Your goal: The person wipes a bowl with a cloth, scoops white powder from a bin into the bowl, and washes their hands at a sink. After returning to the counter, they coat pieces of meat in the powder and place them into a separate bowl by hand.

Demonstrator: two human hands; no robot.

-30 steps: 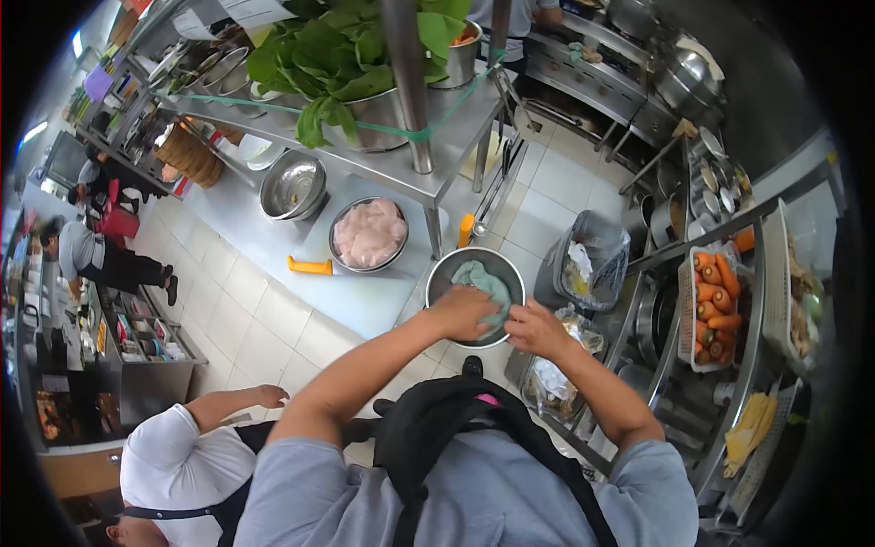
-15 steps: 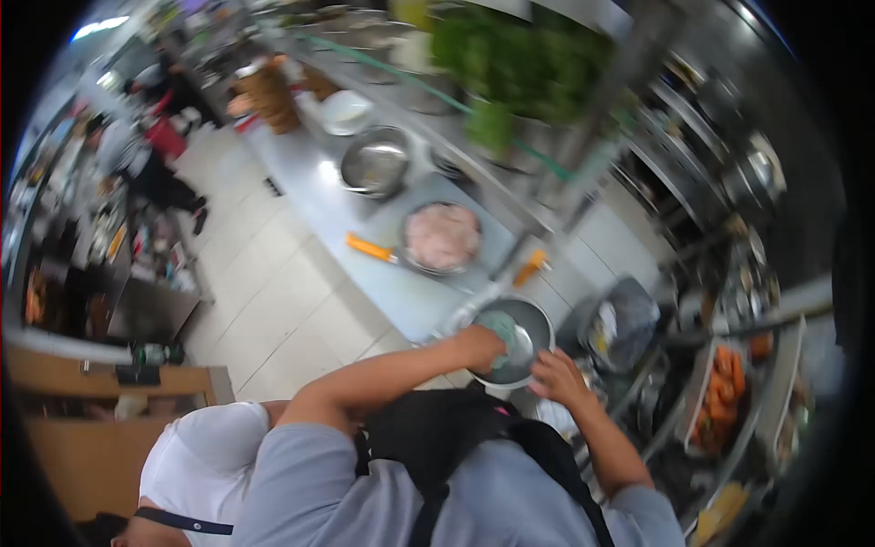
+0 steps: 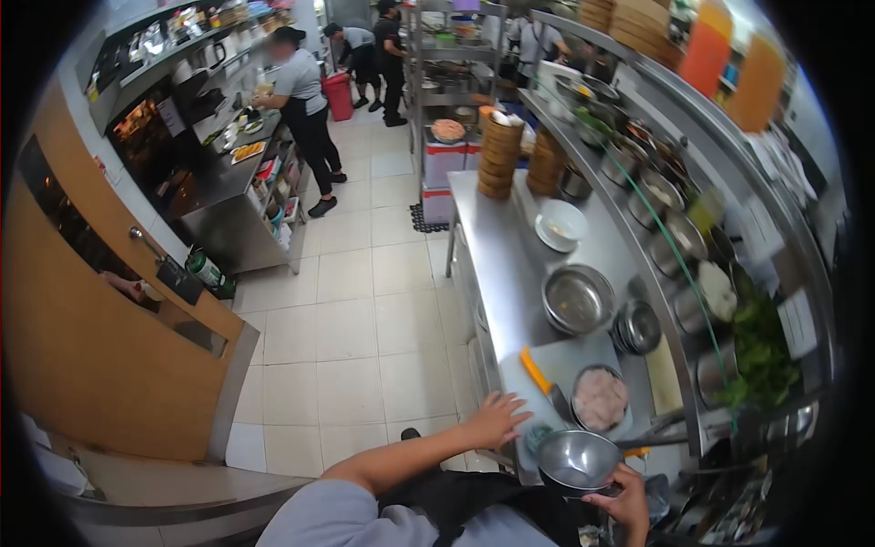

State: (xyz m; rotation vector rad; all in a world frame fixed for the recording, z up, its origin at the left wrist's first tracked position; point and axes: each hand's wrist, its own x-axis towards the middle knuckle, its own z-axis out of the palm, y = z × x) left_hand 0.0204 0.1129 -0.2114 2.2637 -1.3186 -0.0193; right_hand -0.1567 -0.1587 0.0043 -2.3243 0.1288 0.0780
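My right hand (image 3: 627,500) grips the rim of a shiny metal bowl (image 3: 576,460) at its right side; the bowl looks bare inside. Just left of the bowl, my left hand (image 3: 497,421) is held with fingers spread and nothing in them. A greenish scouring pad or cloth (image 3: 536,438) lies near its fingertips, partly hidden by the bowl. Beyond sits a bowl of pale raw meat pieces (image 3: 600,399) on a white cutting board (image 3: 567,357). A knife with an orange handle (image 3: 536,370) rests beside that meat.
A larger metal bowl (image 3: 579,299), stacked small metal bowls (image 3: 638,326), white bowls (image 3: 560,224) and bamboo steamers (image 3: 500,157) stand along the steel counter (image 3: 497,264). A shelf with metal pots (image 3: 679,244) overhangs it. Co-workers (image 3: 301,87) stand farther back. A wooden door (image 3: 100,356) is left.
The view has swung left toward the aisle. My left hand has come out of the metal bowl and let go of the green pad. My right hand still holds the bowl.
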